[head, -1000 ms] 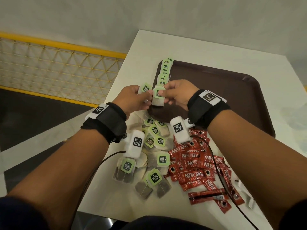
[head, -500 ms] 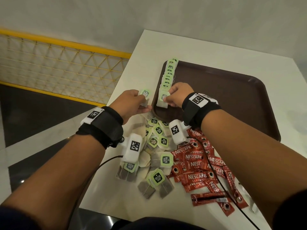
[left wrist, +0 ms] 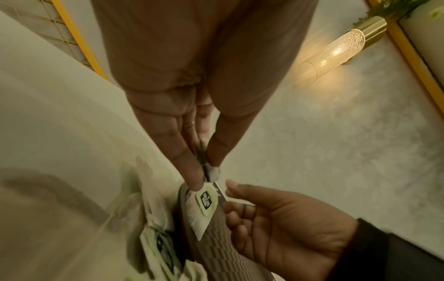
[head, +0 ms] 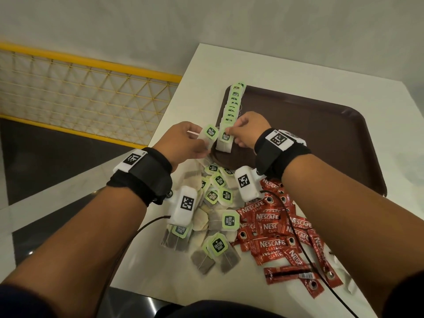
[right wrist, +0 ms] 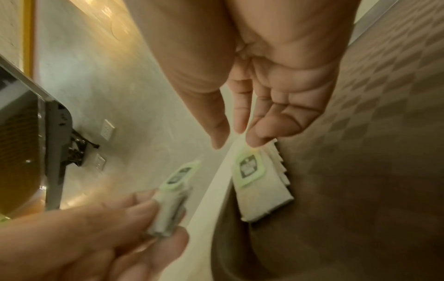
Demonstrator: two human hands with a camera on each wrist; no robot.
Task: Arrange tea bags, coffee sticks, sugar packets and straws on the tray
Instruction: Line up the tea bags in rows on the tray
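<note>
A row of green-tagged tea bags lies overlapping along the left edge of the brown tray. My right hand is over the row's near end, its straight fingertips touching the top of the nearest tea bag, which lies flat on the tray. Just left of the tray's corner, my left hand pinches another tea bag between thumb and fingers. A loose pile of tea bags and red Nescafe coffee sticks lie on the white table, under my wrists.
The table's left edge runs close beside my left hand, with a dark floor and a yellow railing beyond. Most of the tray right of the row is bare. Wrist-camera cables trail across the coffee sticks.
My right hand set its tea bag down at the near end of the row and released its grip. My left hand carried its tea bag right, up to the tray's corner.
</note>
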